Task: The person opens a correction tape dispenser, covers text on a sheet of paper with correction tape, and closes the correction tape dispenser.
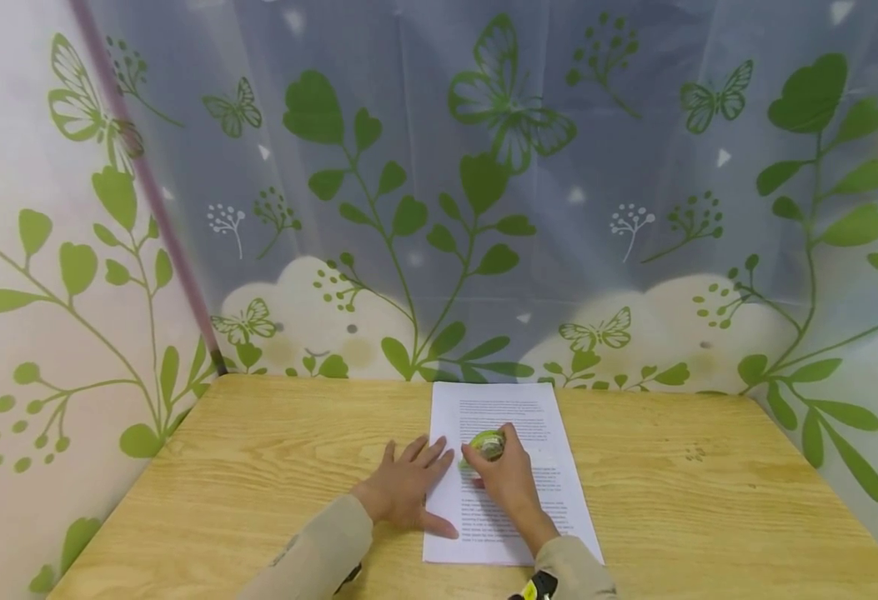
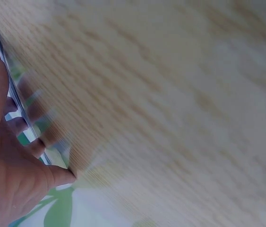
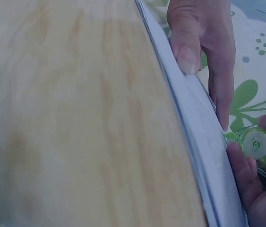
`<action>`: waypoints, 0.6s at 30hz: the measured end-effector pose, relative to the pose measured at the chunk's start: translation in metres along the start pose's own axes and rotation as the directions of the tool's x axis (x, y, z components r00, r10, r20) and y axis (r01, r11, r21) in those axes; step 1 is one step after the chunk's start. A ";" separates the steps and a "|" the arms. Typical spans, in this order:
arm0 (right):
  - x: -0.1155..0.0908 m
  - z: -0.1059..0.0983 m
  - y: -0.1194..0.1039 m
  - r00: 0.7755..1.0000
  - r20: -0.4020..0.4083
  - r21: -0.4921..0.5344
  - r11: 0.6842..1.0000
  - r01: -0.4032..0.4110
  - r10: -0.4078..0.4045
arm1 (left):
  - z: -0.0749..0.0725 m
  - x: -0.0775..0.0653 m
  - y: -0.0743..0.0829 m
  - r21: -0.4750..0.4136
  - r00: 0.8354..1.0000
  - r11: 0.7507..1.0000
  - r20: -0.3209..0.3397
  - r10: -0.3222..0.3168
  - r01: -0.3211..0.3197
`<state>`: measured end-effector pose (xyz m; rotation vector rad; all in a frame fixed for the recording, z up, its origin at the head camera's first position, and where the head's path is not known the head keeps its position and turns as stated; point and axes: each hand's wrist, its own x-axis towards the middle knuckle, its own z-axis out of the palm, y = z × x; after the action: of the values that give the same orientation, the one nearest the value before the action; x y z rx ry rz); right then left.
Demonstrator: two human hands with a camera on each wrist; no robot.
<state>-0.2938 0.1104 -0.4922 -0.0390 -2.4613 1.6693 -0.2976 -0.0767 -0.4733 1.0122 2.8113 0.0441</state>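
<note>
A stack of printed paper [image 1: 448, 417] lies on the wooden table. In the head view my left hand [image 1: 404, 490] rests at the stack's left side, fingers spread and thumb stretched over the lower sheet. My right hand [image 1: 514, 483] pinches a green, see-through correction tape [image 1: 489, 445] between thumb and fingers, low over the printed lines. The right wrist view shows the round white reel of the correction tape [image 3: 255, 144] in the right hand [image 3: 260, 189], with the left hand [image 3: 201, 35] beyond. Part of the text is hidden under the right hand.
The wooden table [image 1: 296, 450] stretches to both sides of the paper. Behind it hangs a curtain [image 1: 423, 192] printed with green leaves and butterflies, meeting the table's back edge. A pole [image 1: 149, 187] slants down at the left corner.
</note>
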 end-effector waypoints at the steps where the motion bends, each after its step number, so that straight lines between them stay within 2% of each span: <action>1: 0.000 0.000 0.000 1.000 -0.005 -0.002 1.000 -0.002 0.002 | 0.000 0.000 0.000 -0.005 1.000 1.000 0.000 0.001 -0.001; 6: -0.001 -0.003 0.002 1.000 -0.021 0.005 1.000 -0.022 0.022 | 0.001 0.000 0.001 -0.012 1.000 1.000 -0.001 0.007 -0.007; 18: 0.001 -0.009 0.003 1.000 -0.028 -0.024 1.000 -0.013 0.013 | 0.000 0.000 -0.001 -0.006 1.000 1.000 -0.015 0.011 -0.011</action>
<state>-0.2934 0.1202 -0.4919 -0.0811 -2.4661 1.6322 -0.2983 -0.0774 -0.4733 1.0305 2.8167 0.0619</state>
